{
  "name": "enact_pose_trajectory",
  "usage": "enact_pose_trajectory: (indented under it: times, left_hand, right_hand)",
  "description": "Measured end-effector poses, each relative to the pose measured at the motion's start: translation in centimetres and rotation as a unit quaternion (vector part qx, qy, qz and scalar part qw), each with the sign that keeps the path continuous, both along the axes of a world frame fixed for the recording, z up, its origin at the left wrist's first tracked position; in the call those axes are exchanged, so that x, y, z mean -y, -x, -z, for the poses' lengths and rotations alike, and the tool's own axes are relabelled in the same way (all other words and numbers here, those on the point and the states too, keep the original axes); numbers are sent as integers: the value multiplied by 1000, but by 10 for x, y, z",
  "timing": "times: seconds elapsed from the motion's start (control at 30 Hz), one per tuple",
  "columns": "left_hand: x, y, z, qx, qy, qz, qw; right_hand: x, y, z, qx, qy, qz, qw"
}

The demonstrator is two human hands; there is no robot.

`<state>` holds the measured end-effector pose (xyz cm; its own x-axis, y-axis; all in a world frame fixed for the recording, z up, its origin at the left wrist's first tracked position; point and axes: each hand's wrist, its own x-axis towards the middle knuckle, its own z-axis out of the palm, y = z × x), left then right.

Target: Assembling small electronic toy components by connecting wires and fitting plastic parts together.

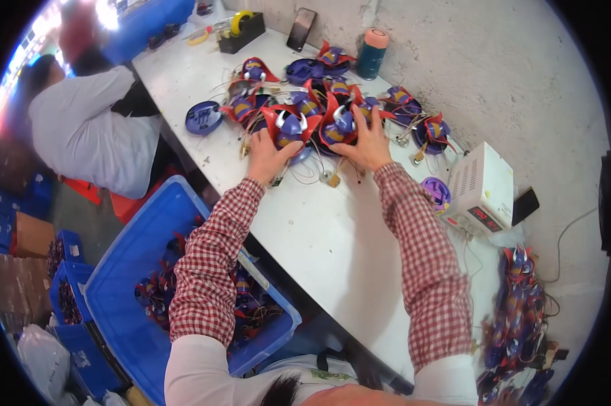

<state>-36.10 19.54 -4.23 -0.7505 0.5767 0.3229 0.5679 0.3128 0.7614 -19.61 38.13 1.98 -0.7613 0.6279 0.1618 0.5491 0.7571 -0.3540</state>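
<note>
A purple toy figure [290, 126] with white horns and a red collar is gripped at its lower edge by my left hand [269, 157], thumb across its front. Just right of it, my right hand [369, 142] has its fingers and thumb around a matching horned toy figure [339, 124]. Both figures stand near the front of a cluster of similar toys on the white table [298, 233]. Thin wires and small metal parts, among them a brass-coloured piece [330, 178], trail out below the figures. The undersides of both held toys are hidden.
A white power supply box [482, 186] and a purple round part [436, 193] lie right. Behind stand a teal bottle [372, 54], a phone [302, 30] and a tape dispenser [242, 34]. A blue bin [126, 271] holds more toys. Another person [92, 132] sits left.
</note>
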Motion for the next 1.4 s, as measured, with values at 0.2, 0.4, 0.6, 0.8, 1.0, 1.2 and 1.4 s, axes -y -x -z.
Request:
enact_pose_trajectory:
  times: [0.2, 0.4, 0.6, 0.8, 1.0, 1.2, 1.4]
  left_hand:
    - [-14, 2, 28, -204, -16, -97, 974]
    - [53, -56, -8, -164, -10, 4, 986]
    - [66, -189, -59, 18, -63, 279, 958]
    - [17, -360, -99, 128, -27, 523, 842]
    - [-150, -487, -88, 144, -81, 512, 843]
    - [-273, -545, -53, 86, 101, 405, 905]
    - [-294, -599, -73, 28, 145, 393, 908]
  right_hand:
    - [6, -5, -14, 6, -72, -19, 997]
    - [79, -153, -87, -13, -106, -91, 990]
    - [133, -409, -146, -71, -71, 60, 993]
    - [144, -577, -136, -181, 104, 308, 928]
    - [125, -621, -127, -217, 206, 351, 887]
    - [15, -604, -108, -201, 127, 318, 918]
    - [-90, -593, -71, -166, 96, 363, 912]
